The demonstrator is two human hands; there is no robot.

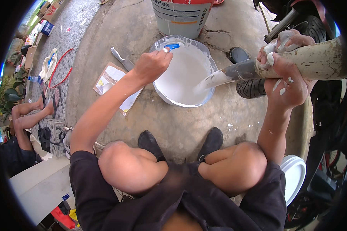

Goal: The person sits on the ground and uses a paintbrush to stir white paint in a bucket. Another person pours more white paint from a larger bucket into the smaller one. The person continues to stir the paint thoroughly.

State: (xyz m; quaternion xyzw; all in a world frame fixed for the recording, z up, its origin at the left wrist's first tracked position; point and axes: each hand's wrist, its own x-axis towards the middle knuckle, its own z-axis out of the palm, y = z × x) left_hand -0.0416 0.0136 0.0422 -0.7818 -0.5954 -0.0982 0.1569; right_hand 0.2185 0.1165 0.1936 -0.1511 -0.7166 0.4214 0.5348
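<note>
At 12 o'clock, white liquid [181,77] is held in a tub [185,104]; at its rim, a blue grip [173,46] is pinched by the left hand [154,64]. At 2 o'clock, a pole [246,70] is gripped by the right hand [287,73], tip dipped. Stirring seems begun but unfinished.

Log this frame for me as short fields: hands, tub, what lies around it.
Left hand: closed on a blue piece, its kind unclear, by the rim of the tub
Right hand: grips a pole; white smears on the hand
Contents: white liquid, pole's tip in it
Beyond: large bucket
Left side: grey-handled tool
</note>
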